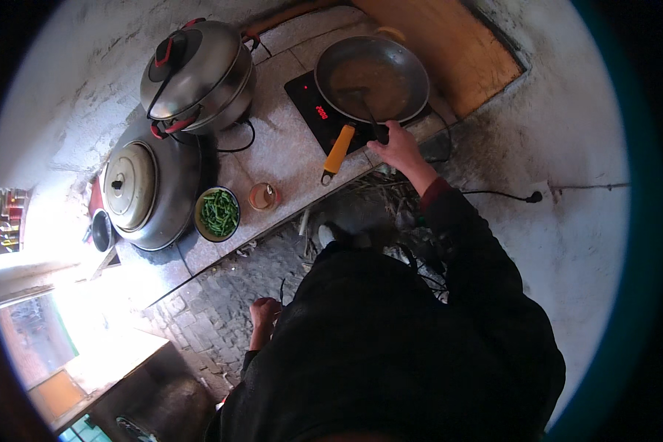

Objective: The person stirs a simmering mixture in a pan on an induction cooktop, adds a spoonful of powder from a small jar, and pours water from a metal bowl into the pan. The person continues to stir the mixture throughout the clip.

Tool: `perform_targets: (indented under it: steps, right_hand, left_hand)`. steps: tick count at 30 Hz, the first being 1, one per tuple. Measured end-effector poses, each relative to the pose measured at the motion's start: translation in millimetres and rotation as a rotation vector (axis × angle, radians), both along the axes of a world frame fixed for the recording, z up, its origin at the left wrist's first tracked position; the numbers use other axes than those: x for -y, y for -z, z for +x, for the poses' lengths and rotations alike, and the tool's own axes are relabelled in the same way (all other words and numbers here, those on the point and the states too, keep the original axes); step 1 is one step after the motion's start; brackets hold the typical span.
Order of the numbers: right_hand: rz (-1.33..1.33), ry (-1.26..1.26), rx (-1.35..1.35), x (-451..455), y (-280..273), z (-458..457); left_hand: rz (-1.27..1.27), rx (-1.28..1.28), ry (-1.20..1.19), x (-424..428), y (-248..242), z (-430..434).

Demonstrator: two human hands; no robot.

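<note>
My right hand (399, 148) grips the dark handle of a spatula (371, 110). The spatula's blade rests in a thin brownish layer of liquid inside a dark wok (414, 72). Under the wok is a black induction cooker (305, 102) with a lit red display. The wok's orange handle (340, 149) juts out to the left of my right hand, over the counter edge. My left hand (264, 312) hangs low by my side, away from the counter. Its fingers look curled, but their inner side is hidden.
On the tiled counter (271, 127) stand a bowl of cut green vegetables (219, 214), a glass (263, 196), a lidded steel pot (199, 72) and a large pan with a lid (130, 185). An orange board (447, 50) leans behind the wok. A black plug (533, 196) hangs at the right wall.
</note>
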State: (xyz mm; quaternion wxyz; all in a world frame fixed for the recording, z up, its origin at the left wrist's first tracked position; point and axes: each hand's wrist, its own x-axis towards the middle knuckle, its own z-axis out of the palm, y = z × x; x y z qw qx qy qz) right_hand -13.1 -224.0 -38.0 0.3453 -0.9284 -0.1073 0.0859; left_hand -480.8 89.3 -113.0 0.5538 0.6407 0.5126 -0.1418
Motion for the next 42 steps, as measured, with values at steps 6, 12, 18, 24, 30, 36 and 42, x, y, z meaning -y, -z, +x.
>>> perform_targets:
  steps: [6, 12, 18, 24, 30, 36, 42]
  right_hand:
    - [-0.163, 0.010, -0.049, -5, -8, 41]
    - [0.153, 0.278, -0.450, 31, -60, 35]
    - [0.518, 0.372, -0.615, 7, -70, 58]
    - [0.514, 0.237, -0.758, 15, -37, 82]
    - [0.404, 0.195, -0.672, 69, -46, 99]
    - [0.399, 0.270, -0.625, 68, -50, 80]
    - [0.266, 0.148, -0.622, 70, -32, 86]
  left_hand:
    - [-0.145, 0.093, -0.069, -6, 83, -34]
    - [-0.116, 0.156, 0.122, -23, 156, -51]
    - [-0.380, 0.118, -0.215, -32, 138, -26]
    - [-0.400, 0.012, -0.385, -31, 98, 28]
    - [-0.226, 0.145, -0.109, -17, 108, 31]
    - [-0.360, 0.003, -0.278, -12, 121, 41]
    - [-0.354, 0.008, -0.331, -9, 94, 87]
